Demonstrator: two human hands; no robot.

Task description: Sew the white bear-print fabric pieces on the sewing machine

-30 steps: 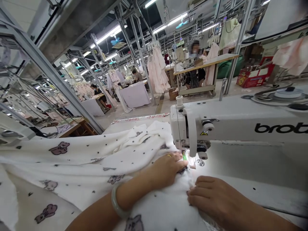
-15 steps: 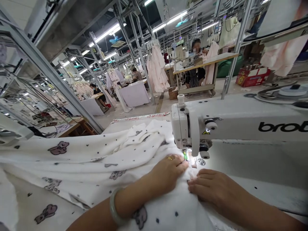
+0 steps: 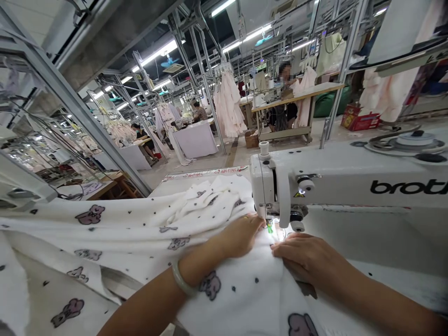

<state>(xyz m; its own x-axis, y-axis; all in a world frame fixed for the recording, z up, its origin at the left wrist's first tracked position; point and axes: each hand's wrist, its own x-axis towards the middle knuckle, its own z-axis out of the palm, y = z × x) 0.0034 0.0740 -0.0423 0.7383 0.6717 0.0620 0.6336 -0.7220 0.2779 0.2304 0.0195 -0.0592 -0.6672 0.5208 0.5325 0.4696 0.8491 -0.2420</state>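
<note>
A large white soft fabric (image 3: pixel 245 275), printed with mauve bears and small dark hearts, runs under the needle area (image 3: pixel 269 227) of a white sewing machine (image 3: pixel 336 175). My left hand (image 3: pixel 241 235) presses on the cloth just left of the needle, fingers bent together with the fabric under them. Right of the seam line, my right hand (image 3: pixel 308 256) has its fingers closed on the fabric's edge, close in front of the lit needle plate. The thumb of that hand is mostly hidden. A pale bangle (image 3: pixel 182 279) circles my left wrist.
Bunched cloth lies behind and left of the needle. A slanting metal post (image 3: pixel 80 112) rises at left. Beyond the machine, a co-worker (image 3: pixel 285 79) sits at a wooden-edged table (image 3: pixel 297 98), near hanging pale pink garments (image 3: pixel 227 102) and a red box (image 3: pixel 360 119).
My left hand has slid slightly forward and left, and my right hand has moved forward toward the needle. The fabric has shifted, showing another bear at the bottom. The view has turned slightly.
</note>
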